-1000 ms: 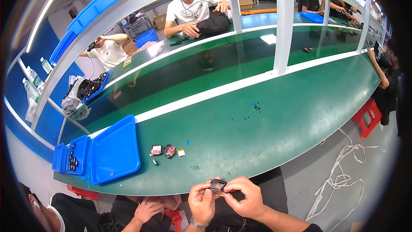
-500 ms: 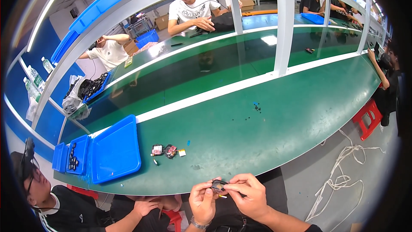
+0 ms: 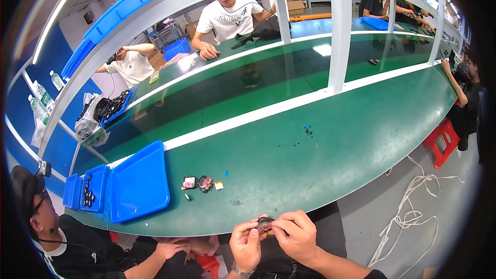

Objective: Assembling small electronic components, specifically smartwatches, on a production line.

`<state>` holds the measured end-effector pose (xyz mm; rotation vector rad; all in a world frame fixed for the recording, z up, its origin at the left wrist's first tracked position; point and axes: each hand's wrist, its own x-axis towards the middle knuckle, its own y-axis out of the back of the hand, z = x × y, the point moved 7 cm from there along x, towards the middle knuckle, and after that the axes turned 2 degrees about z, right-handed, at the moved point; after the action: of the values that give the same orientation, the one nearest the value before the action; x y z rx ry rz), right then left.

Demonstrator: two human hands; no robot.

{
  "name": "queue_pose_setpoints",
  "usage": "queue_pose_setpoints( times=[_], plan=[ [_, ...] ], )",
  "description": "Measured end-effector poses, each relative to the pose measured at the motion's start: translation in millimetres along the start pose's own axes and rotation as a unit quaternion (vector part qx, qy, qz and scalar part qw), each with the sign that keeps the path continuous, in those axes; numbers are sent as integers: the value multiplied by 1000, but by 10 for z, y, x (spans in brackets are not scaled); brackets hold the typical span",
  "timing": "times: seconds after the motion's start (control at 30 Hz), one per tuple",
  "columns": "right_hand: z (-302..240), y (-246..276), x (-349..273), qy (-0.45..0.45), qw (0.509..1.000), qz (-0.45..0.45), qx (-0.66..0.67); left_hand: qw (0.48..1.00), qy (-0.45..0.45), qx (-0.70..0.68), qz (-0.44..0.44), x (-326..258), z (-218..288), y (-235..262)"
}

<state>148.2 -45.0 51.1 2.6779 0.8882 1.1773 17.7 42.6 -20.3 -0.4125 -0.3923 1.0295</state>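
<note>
Over the near edge of the green table, my left hand (image 3: 245, 248) grips a small black electronic housing (image 3: 265, 224) between thumb and fingers. Reddish circuitry shows inside the housing. My right hand (image 3: 298, 237) pinches its right side, the fingertips pressed against it. The fingers hide part of the housing, and a bit of yellow shows below it. Further up on the table lie a small black case with a white-labelled part (image 3: 189, 182), another with a reddish board (image 3: 205, 184), a flat white-and-yellow piece (image 3: 219, 185) and a small blue strip (image 3: 226, 174).
A large blue tray (image 3: 164, 175) and smaller blue trays (image 3: 106, 181), one with black parts, stand at the left. Small dark bits (image 3: 309, 131) lie mid-table. A white frame post (image 3: 338, 36) rises behind. A seated person (image 3: 77, 243) is close on my left.
The housing has turned in my hands, showing more reddish circuitry. My right hand has shifted slightly left. Across the table, a person's hand has moved from a black item to the tabletop.
</note>
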Motion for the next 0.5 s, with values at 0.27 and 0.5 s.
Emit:
queue_pose_setpoints(
  times=[0.27,0.5],
  plan=[
    [-43,-22,-13,44,998,30,-30,1000,-7,2,6,8,5,8],
    [-70,-34,-39,74,996,42,-37,1000,-23,-14,12,12,7,19]
  ],
)
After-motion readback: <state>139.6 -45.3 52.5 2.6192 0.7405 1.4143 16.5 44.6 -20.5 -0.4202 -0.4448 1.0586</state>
